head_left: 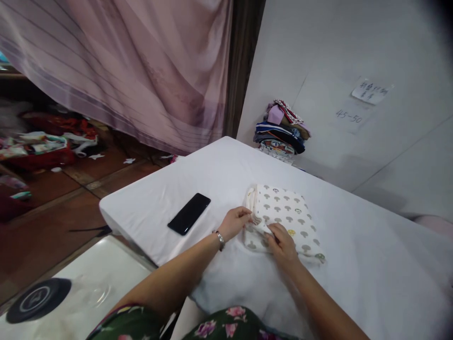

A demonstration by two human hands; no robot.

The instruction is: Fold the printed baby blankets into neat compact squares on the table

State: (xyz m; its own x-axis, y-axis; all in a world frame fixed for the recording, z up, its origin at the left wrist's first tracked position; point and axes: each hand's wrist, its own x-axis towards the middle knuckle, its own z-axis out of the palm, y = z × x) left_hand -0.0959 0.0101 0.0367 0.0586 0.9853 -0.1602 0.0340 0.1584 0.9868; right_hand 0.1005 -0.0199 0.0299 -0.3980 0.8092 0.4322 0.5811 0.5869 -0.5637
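Observation:
A folded white cloth (283, 208) printed with grey mushrooms lies on the white-covered table, its layers showing along the left side. My left hand (234, 223), with a bracelet at the wrist, pinches the cloth's near left corner. Close beside it, my right hand (282, 244) has its fingers closed on the near edge of the same cloth, which is slightly lifted and bunched between the two hands. What kind of cloth item it is cannot be made out.
A black phone (189, 213) lies left of the cloth on the table (354, 264). Behind the table's far edge is a stack of folded clothes (281, 127) against the wall. A pink curtain (159, 71) hangs at the back. A dark round object (38, 300) sits on a white surface at lower left.

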